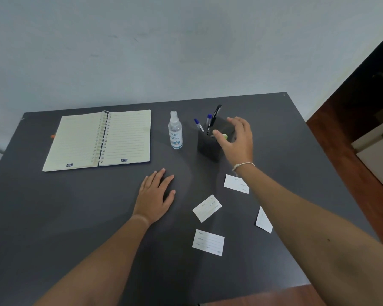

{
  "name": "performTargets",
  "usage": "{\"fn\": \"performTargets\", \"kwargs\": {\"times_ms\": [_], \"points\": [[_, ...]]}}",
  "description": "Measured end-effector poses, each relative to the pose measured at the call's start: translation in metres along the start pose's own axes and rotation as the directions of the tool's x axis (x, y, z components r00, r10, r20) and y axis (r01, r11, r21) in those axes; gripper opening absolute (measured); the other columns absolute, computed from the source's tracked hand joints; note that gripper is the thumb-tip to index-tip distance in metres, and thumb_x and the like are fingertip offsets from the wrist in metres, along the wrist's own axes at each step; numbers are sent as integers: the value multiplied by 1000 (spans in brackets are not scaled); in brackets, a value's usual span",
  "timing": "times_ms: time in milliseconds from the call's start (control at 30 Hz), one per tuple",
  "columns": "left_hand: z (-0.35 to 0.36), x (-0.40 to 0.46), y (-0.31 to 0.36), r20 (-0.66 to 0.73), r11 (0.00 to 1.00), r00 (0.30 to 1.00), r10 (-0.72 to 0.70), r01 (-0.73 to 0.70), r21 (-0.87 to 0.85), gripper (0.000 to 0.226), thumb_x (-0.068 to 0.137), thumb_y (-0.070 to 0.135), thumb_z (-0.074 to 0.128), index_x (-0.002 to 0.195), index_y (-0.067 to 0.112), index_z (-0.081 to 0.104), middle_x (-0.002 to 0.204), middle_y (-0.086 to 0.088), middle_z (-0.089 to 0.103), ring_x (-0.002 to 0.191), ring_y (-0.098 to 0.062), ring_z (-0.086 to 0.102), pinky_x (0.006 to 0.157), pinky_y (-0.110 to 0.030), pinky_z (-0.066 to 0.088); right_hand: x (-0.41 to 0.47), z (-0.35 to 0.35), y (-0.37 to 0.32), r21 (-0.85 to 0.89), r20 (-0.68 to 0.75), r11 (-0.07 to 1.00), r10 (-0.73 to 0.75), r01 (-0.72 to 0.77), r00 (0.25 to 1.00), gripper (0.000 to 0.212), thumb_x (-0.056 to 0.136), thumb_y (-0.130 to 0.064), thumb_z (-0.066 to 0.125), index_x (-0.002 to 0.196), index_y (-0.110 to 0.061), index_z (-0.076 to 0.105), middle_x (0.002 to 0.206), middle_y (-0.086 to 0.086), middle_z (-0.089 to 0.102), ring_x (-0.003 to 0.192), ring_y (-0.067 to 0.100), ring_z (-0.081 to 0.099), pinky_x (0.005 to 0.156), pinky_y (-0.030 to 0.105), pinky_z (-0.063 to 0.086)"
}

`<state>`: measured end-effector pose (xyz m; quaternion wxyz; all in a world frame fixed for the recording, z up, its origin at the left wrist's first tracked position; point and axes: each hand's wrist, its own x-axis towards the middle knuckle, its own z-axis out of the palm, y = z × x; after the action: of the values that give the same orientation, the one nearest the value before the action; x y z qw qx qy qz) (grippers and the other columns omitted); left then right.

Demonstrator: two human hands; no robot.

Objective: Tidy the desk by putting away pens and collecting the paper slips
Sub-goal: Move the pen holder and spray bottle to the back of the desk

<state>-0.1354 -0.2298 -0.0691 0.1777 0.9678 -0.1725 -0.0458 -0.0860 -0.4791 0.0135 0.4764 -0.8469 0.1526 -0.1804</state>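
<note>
The right hand (237,141) is hovering over the mouth of the dark pen holder (210,146), fingers spread and open; a yellow-green object (224,136), perhaps a highlighter, is showing just beside the thumb, but whether the thumb is touching it cannot be told. 3 pens (208,121) are already standing in the holder, leaning toward its far-left rim. The left hand (156,195) is lying flat and open on the table (53,217), gripping nothing.

4 paper slips are lying loose on the table nearer the person: 1 (236,183) partly under the right wrist, 1 (207,208) tilted in the middle, 1 (208,242) nearest the front edge, and 1 (263,220) beside the right forearm. None are touching each other.

The slips are looking thin, light and flexible, lying flush on a smooth surface, so they are likely hard to pinch from above; sliding each toward a neighbour, or lifting a corner with a fingertip, seems the surer hold. An open spiral notebook (97,140) and a sanitizer bottle (175,131) are sitting to the left of the holder.
</note>
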Motion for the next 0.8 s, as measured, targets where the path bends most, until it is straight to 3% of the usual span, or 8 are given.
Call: {"fn": "performTargets", "kwargs": {"times_ms": [167,267,633,800], "points": [[-7,13,17,-3,996,998,-62,62,-62,48,93,34,46,139,23,40,154,-5,29,142,-25,25,118,-39,17,-8,-3,9,41,51,999,24,-27,998,72,73,-44,71,135,-25,39,145,-3,37,133,15,37,104,26,32],[-14,28,35,5,982,997,-71,71,-176,48,93,33,47,139,23,38,153,-5,29,140,-25,27,116,-38,22,-12,-5,17,50,78,996,68,-72,995,80,72,-46,72,138,-26,33,147,-4,34,134,14,36,102,25,31],[-34,98,72,166,864,985,-49,125,-488,67,92,32,51,147,30,14,157,-1,21,143,-21,24,115,-39,26,-25,0,33,141,119,968,194,-210,974,91,70,-40,75,144,-27,24,151,-9,30,135,5,30,102,17,25],[-35,124,77,249,769,968,-2,161,-619,67,91,19,54,147,27,18,151,-2,35,139,-22,33,114,-46,31,-24,5,36,150,139,948,261,-280,955,92,71,-37,75,146,-27,22,152,-7,31,138,10,31,108,24,29]]}}
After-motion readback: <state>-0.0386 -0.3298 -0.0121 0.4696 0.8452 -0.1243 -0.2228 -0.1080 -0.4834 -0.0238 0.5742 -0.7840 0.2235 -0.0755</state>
